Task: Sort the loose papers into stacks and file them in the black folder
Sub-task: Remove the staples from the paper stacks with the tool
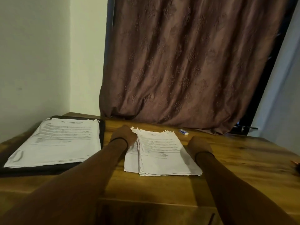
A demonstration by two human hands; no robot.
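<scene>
Two stacks of printed paper lay on the wooden table (235, 159). The larger one (56, 140) filled the open black folder (40, 170), which lay flat at the table's left end, its dark rim showing along the near and right sides of the sheets. The pages in it were white with lines of small type too blurred to read, and their edges were only roughly squared, with a few corners fanned out at the left.

The second stack (162, 153) lay on the bare wood near the middle of the table, well apart from the folder. It was loosely piled: the upper sheets sat shifted to the right of those beneath, and the far edge looked ragged with small torn tabs.

The left hand (124, 134) rested against the far left edge of this loose stack, back turned up and overlapping the paper. Its fingers pointed away and were hidden, so I could not tell whether they were spread or pinched on a sheet. The right hand (199, 146) sat on the table just beside the stack's right edge. Its fingers were hidden too, and its grip could not be told. A thin dark band circled each wrist.

A small white and blue eraser (183, 132) lay beyond the stack, near the hem of a brown patterned curtain (186, 70).
</scene>
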